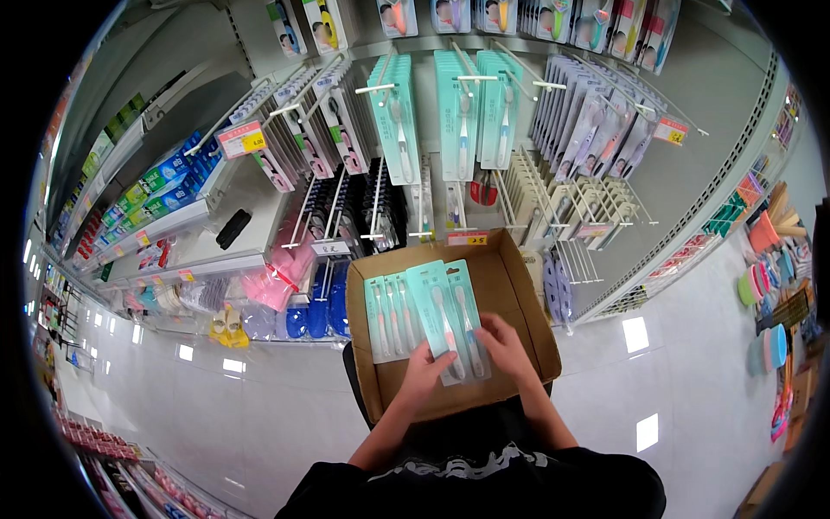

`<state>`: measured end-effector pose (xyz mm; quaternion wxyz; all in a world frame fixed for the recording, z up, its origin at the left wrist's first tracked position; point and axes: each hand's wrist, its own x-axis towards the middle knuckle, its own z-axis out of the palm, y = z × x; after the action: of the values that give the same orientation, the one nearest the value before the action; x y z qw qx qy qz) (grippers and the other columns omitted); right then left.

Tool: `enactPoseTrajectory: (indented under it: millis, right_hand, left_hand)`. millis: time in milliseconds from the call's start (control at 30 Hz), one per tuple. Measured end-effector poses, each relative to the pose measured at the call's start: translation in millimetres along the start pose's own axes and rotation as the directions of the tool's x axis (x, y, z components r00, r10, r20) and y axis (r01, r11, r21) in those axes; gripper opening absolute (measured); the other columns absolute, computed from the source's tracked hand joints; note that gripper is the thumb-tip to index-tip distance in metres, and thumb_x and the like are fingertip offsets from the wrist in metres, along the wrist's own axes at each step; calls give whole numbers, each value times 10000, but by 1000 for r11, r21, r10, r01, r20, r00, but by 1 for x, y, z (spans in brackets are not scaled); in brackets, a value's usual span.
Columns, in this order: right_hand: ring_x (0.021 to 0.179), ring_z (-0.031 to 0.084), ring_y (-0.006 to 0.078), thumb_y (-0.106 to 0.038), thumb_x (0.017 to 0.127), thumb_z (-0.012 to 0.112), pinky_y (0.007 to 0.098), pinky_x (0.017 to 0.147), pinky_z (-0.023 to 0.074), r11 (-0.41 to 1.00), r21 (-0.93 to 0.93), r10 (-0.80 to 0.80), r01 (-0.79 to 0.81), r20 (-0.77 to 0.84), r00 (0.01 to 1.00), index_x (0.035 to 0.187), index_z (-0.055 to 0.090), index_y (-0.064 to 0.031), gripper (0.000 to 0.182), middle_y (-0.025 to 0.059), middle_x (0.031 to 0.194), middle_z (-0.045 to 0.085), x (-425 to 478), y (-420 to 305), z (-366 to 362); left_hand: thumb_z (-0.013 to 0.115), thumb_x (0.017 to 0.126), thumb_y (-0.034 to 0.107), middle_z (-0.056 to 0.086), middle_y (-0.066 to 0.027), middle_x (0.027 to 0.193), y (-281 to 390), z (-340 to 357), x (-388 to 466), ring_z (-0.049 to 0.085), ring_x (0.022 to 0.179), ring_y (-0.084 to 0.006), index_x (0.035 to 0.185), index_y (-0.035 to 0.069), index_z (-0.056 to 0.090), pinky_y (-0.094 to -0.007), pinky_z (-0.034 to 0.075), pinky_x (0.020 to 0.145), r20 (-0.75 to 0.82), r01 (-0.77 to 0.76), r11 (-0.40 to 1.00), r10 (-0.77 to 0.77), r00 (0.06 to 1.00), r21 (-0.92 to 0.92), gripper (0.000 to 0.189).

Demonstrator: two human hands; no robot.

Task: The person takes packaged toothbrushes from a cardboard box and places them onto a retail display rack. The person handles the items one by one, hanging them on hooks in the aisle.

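An open cardboard box [538,363] lies before me, below the rack. Over it, my left hand [425,373] is closed on a teal carded toothbrush pack [433,292] with a pink-and-white brush. My right hand [504,344] grips the edge of another teal toothbrush pack [462,282], which has a blue-and-white brush and lies partly behind the first. At the box's left side, several teal packs with pink-and-white brushes [390,318] lie side by side. More teal toothbrush packs [459,156] hang on metal hooks above the box.
Metal display hooks [476,78] stick out from the rack. Purple-toned toothbrush packs [587,136] hang at right, black-and-pink ones [340,130] at left. Left are a shelf with toothpaste boxes [155,188] and a black object [233,228]. Plastic tubs [768,350] stand at far right.
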<state>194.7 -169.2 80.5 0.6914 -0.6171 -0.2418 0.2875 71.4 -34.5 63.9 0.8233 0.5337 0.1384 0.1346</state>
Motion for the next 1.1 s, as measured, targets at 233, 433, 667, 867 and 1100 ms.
enactPoseTrajectory:
  millis: [233,433,667,867,1100]
  right_hand:
    - [820,543,77,-127,862,605,217,734,439,993,-20,116,-116,-33,993,1079,545,27,273,33,914,599,-49,56,-2]
    - [858,571,106,-41,852,592,234,762,444,992,-88,-116,92,-338,934,1084,511,41,258,67,940,609,-32,33,-15]
    - [990,527,110,-24,894,518,224,851,390,945,-153,-327,289,-401,856,1185,453,46,306,84,1061,571,26,-44,-34]
    - [994,535,110,-35,903,512,227,857,392,841,-147,-536,520,-353,767,1186,447,40,299,88,1074,580,68,-98,-35]
    - [1021,533,116,-47,908,512,236,875,397,847,-123,-525,517,-346,777,1175,444,46,291,101,1104,579,85,-117,-28]
  left_hand:
    - [576,845,22,602,-37,1010,-10,5,7,561,911,-105,1119,-14,533,-259,457,786,32,51,997,-53,998,62,280]
    - [527,857,-4,600,-80,1068,-8,12,10,577,972,-153,1156,-29,503,-283,459,827,20,53,997,-54,998,49,301]
    - [491,861,-32,583,-130,1138,6,10,5,580,1035,-212,1189,-33,470,-334,461,891,67,77,997,-78,995,22,328]
    - [502,864,-39,608,-106,1092,6,12,6,590,1003,-187,1158,-28,514,-313,472,861,94,27,999,-23,995,-44,294]
    - [499,858,-49,607,-114,1098,8,10,3,590,1012,-196,1162,-27,509,-321,467,875,102,34,999,-31,994,-25,305]
